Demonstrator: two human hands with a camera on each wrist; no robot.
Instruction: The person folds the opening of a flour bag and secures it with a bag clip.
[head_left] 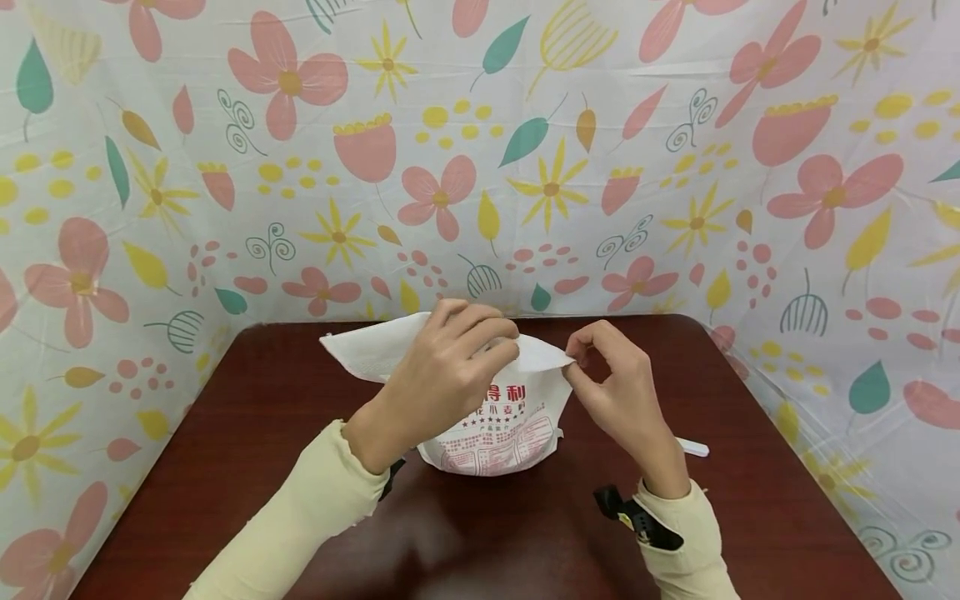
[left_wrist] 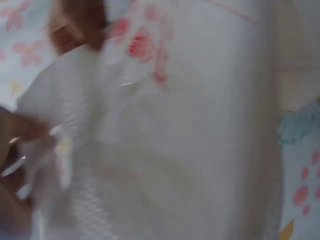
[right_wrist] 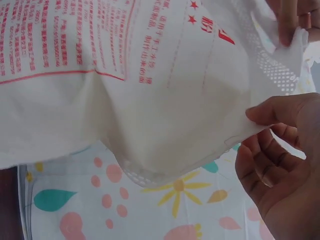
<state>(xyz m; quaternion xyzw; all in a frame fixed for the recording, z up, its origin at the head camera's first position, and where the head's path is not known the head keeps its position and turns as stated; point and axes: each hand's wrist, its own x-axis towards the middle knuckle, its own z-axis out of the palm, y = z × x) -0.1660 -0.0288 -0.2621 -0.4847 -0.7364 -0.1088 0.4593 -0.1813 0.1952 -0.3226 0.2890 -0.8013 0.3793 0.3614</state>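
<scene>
A white flour bag (head_left: pixel 517 429) with red Chinese print stands on the table, its top folded over toward the left in the head view. My left hand (head_left: pixel 457 367) pinches the upper edge near the middle; in the left wrist view, which is blurred, its fingers (left_wrist: pixel 25 127) are at the bag's rim. With thumb and index finger my right hand (head_left: pixel 618 392) pinches the top right corner. The right wrist view shows that thumb (right_wrist: pixel 265 111) pressed on the edge, the other fingers loosely bent below. What is inside the bag is hidden.
A narrow white object (head_left: pixel 693 447) lies on the dark red-brown table (head_left: pixel 285 417), partly hidden behind my right wrist. A flower-patterned cloth (head_left: pixel 450 167) hangs behind the table and along both sides. A black wrist strap (head_left: pixel 652 529) is on my right sleeve.
</scene>
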